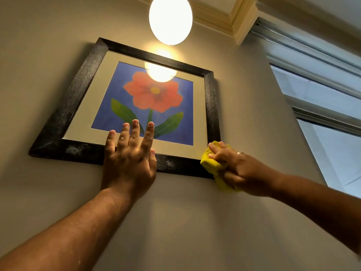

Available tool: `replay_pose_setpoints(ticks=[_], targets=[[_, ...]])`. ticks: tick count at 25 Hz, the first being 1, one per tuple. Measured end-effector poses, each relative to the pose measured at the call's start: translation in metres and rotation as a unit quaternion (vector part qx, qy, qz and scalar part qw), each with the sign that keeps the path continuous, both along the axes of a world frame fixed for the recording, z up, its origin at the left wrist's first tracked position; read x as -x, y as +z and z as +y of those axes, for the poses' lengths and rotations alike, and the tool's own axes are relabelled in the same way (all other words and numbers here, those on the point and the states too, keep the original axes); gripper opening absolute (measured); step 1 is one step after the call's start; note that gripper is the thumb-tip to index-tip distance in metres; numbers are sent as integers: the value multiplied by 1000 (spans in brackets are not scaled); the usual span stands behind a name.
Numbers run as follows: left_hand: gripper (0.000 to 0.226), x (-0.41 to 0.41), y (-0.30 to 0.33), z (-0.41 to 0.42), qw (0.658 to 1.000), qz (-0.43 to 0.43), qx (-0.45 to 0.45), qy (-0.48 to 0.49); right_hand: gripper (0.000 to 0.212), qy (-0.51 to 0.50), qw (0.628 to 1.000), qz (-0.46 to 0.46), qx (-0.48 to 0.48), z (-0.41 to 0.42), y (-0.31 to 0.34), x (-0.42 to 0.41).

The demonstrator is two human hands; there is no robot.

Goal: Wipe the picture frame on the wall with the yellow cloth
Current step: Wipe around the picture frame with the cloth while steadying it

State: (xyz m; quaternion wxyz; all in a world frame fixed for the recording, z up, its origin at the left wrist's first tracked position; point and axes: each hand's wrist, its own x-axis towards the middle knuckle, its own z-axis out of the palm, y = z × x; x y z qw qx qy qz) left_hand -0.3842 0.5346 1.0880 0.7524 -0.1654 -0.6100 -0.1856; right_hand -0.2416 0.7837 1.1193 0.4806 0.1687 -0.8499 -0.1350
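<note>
A black picture frame (64, 106) hangs on the beige wall above me, holding a print of a red flower on blue behind glass. My left hand (130, 157) lies flat with fingers spread over the middle of the frame's bottom rail, fingertips on the glass. My right hand (237, 169) grips a bunched yellow cloth (210, 163) and presses it against the frame's bottom right corner. Pale dusty smudges show on the bottom rail to the left of my left hand and between my two hands.
A glowing round lamp (170, 18) hangs just above the frame and is mirrored in the glass. A window (322, 106) with a grey frame fills the right side. Cream cornice (230, 18) runs along the ceiling. Bare wall lies below the frame.
</note>
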Motion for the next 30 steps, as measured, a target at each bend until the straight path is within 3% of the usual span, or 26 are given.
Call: replay_pose_setpoints(ticks=[2,5,9,12,14,18,22,26,30], targets=[[68,0,-2,0,1000,-4,15,13,71,-11,1000,5,-9,6,21,6],[73,1,-3,-1,999,-4,25,23,77,-65,993,63,72,-11,98,17],[82,1,-3,-2,999,-1,31,36,54,-53,964,142,217,-35,176,26],[91,-2,-4,-3,998,-11,43,40,49,-67,954,209,207,-46,161,27],[96,-4,-3,-4,998,-14,46,34,57,-62,959,219,168,-40,116,29],[102,-4,-1,-3,998,-16,58,34,63,-28,985,160,65,-20,24,23],[101,-2,-1,-2,998,-4,55,37,48,-82,974,195,79,-37,104,19],[100,-4,-3,-2,998,-9,47,42,46,-89,953,198,212,-65,198,28],[100,-4,-3,-3,998,-7,48,41,46,-97,950,241,175,-58,163,32]])
